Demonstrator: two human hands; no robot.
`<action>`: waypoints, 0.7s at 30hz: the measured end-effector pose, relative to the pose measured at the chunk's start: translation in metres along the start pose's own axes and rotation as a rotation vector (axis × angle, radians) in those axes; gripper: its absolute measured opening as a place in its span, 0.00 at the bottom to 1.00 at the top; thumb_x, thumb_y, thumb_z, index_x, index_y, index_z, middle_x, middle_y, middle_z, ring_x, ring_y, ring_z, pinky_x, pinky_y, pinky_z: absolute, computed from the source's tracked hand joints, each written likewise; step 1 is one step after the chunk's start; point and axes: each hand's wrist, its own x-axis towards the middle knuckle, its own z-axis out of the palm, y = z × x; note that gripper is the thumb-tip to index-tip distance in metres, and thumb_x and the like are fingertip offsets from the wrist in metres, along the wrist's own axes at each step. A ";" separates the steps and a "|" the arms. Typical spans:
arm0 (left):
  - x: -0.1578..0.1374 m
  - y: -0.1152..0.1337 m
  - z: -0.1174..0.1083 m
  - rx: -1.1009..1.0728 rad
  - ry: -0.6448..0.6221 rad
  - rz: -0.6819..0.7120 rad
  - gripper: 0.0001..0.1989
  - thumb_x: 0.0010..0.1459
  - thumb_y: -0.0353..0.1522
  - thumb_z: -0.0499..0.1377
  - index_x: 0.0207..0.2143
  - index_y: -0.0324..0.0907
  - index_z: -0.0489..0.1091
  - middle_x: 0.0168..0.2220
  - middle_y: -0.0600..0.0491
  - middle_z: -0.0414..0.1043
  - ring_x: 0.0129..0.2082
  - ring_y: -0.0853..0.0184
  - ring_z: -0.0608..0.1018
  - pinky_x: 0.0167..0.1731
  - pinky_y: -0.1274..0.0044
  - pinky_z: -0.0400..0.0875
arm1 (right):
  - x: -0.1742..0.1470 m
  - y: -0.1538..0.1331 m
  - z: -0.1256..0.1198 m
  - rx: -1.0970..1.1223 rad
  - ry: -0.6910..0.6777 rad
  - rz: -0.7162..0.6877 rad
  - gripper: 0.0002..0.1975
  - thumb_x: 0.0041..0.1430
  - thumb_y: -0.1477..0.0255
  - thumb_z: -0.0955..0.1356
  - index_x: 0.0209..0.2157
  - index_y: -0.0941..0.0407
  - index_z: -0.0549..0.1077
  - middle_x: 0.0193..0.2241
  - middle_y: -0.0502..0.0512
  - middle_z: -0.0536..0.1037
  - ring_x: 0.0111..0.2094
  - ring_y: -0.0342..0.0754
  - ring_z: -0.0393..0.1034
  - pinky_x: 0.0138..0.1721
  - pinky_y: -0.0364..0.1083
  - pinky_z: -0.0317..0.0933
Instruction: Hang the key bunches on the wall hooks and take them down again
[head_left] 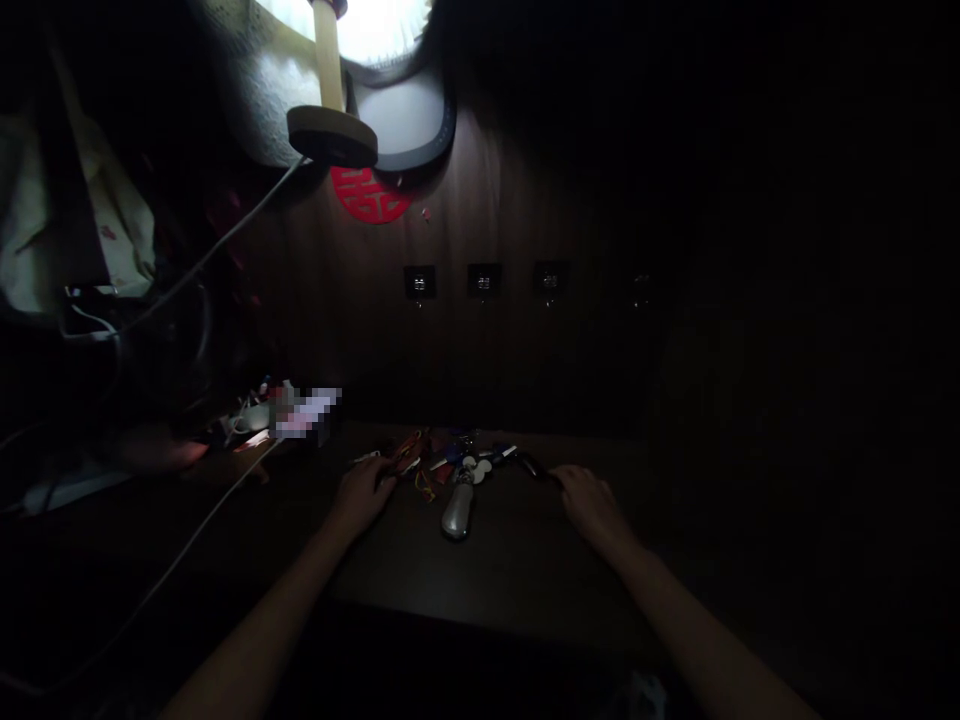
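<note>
A small pile of keys and cords lies on a dark wooden surface [457, 580]. In it I see an orange-brown cord [411, 452], round pale tags [480, 470] and several keys [510, 452]. A silver rounded fob [457, 511] lies at the pile's near side. My left hand [366, 494] is at the left edge of the pile, fingers bent and closed near the cord; what they hold is hidden in shadow. To the right, my right hand [589, 500] has its fingers closed at the end of a dark, glossy curved strip [534, 465].
A lit lamp with a wooden stem and round base [332, 137] hangs at upper left, trailing a white cable [217, 245]. Black socket-like plates [484, 279] line the dark wall below a red round paper cutting [371, 195]. Clutter [262, 415] sits at left. The right side is very dark.
</note>
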 end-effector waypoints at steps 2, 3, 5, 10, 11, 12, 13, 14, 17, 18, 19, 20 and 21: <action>0.000 0.000 0.000 -0.006 -0.005 -0.008 0.14 0.54 0.35 0.52 0.43 0.42 0.68 0.45 0.48 0.72 0.47 0.61 0.73 0.47 0.70 0.65 | 0.001 0.001 0.001 0.006 -0.010 0.007 0.23 0.54 0.81 0.55 0.48 0.55 0.69 0.49 0.57 0.70 0.49 0.50 0.61 0.47 0.49 0.53; 0.000 0.000 0.000 -0.008 -0.010 -0.009 0.14 0.55 0.35 0.52 0.43 0.42 0.68 0.45 0.48 0.72 0.46 0.61 0.73 0.47 0.70 0.66 | 0.001 0.001 0.002 0.008 -0.013 0.007 0.23 0.54 0.81 0.55 0.49 0.55 0.69 0.49 0.57 0.70 0.49 0.50 0.61 0.47 0.49 0.53; 0.000 -0.001 0.001 -0.008 -0.011 -0.007 0.15 0.54 0.35 0.52 0.43 0.42 0.68 0.45 0.48 0.72 0.46 0.61 0.73 0.47 0.70 0.66 | 0.002 0.003 0.003 0.013 -0.015 0.004 0.23 0.54 0.81 0.55 0.49 0.55 0.69 0.50 0.57 0.69 0.49 0.50 0.61 0.47 0.49 0.53; 0.002 -0.005 0.005 0.009 0.008 -0.003 0.14 0.54 0.35 0.52 0.43 0.42 0.68 0.46 0.48 0.72 0.48 0.61 0.72 0.48 0.69 0.65 | 0.001 0.002 0.002 0.025 -0.022 0.020 0.24 0.54 0.82 0.55 0.49 0.56 0.68 0.51 0.58 0.68 0.50 0.51 0.61 0.48 0.50 0.52; 0.002 -0.006 0.006 0.008 0.012 -0.001 0.14 0.53 0.35 0.52 0.42 0.42 0.69 0.45 0.48 0.72 0.47 0.60 0.72 0.48 0.69 0.65 | 0.000 0.001 0.001 0.023 -0.026 0.024 0.24 0.54 0.82 0.55 0.49 0.56 0.68 0.51 0.58 0.68 0.50 0.51 0.61 0.48 0.49 0.53; 0.002 -0.007 0.006 0.005 0.016 0.001 0.14 0.53 0.35 0.52 0.42 0.42 0.69 0.45 0.48 0.72 0.47 0.60 0.73 0.47 0.69 0.66 | 0.000 0.000 -0.001 0.021 -0.028 0.023 0.24 0.53 0.82 0.55 0.49 0.56 0.68 0.51 0.58 0.68 0.50 0.51 0.61 0.48 0.49 0.53; 0.002 -0.007 0.006 -0.001 0.018 0.004 0.14 0.53 0.35 0.53 0.42 0.42 0.69 0.44 0.48 0.72 0.46 0.60 0.73 0.47 0.69 0.66 | -0.001 -0.001 -0.002 0.021 -0.026 0.021 0.24 0.53 0.82 0.55 0.49 0.56 0.68 0.51 0.58 0.69 0.50 0.51 0.61 0.48 0.49 0.53; 0.002 -0.006 0.006 -0.010 0.018 0.007 0.14 0.52 0.35 0.53 0.42 0.42 0.69 0.44 0.48 0.73 0.46 0.60 0.73 0.46 0.69 0.67 | -0.001 -0.002 -0.003 0.023 -0.024 0.021 0.24 0.53 0.82 0.55 0.49 0.56 0.68 0.51 0.57 0.69 0.51 0.50 0.61 0.48 0.48 0.53; 0.001 -0.005 0.004 -0.050 0.038 0.027 0.15 0.52 0.35 0.53 0.42 0.43 0.70 0.45 0.47 0.72 0.46 0.59 0.73 0.46 0.68 0.67 | -0.002 -0.005 -0.008 0.035 -0.039 0.051 0.25 0.53 0.82 0.54 0.50 0.55 0.68 0.52 0.56 0.68 0.52 0.50 0.60 0.49 0.49 0.52; 0.000 -0.005 0.004 -0.065 0.055 0.033 0.15 0.52 0.36 0.53 0.42 0.43 0.70 0.46 0.47 0.72 0.47 0.59 0.73 0.47 0.67 0.67 | -0.002 -0.006 -0.009 0.040 -0.051 0.068 0.25 0.53 0.83 0.54 0.50 0.55 0.67 0.52 0.56 0.68 0.52 0.50 0.60 0.50 0.50 0.52; 0.000 -0.006 0.003 -0.079 0.076 0.037 0.16 0.53 0.36 0.53 0.42 0.43 0.70 0.47 0.47 0.71 0.49 0.59 0.72 0.47 0.67 0.66 | -0.002 -0.007 -0.010 0.045 -0.059 0.081 0.25 0.53 0.83 0.54 0.50 0.55 0.67 0.52 0.56 0.68 0.52 0.50 0.60 0.50 0.50 0.52; 0.000 -0.007 0.003 -0.092 0.097 0.036 0.16 0.53 0.37 0.53 0.42 0.43 0.70 0.48 0.47 0.70 0.49 0.59 0.71 0.48 0.66 0.66 | -0.002 -0.007 -0.011 0.050 -0.061 0.085 0.25 0.53 0.83 0.54 0.50 0.55 0.67 0.52 0.56 0.68 0.52 0.50 0.60 0.50 0.49 0.52; -0.001 -0.008 0.004 -0.106 0.112 0.032 0.15 0.53 0.37 0.53 0.42 0.43 0.70 0.49 0.47 0.70 0.49 0.59 0.71 0.48 0.66 0.66 | -0.003 -0.008 -0.011 0.055 -0.058 0.086 0.25 0.53 0.83 0.54 0.50 0.55 0.67 0.51 0.56 0.68 0.52 0.49 0.61 0.50 0.49 0.52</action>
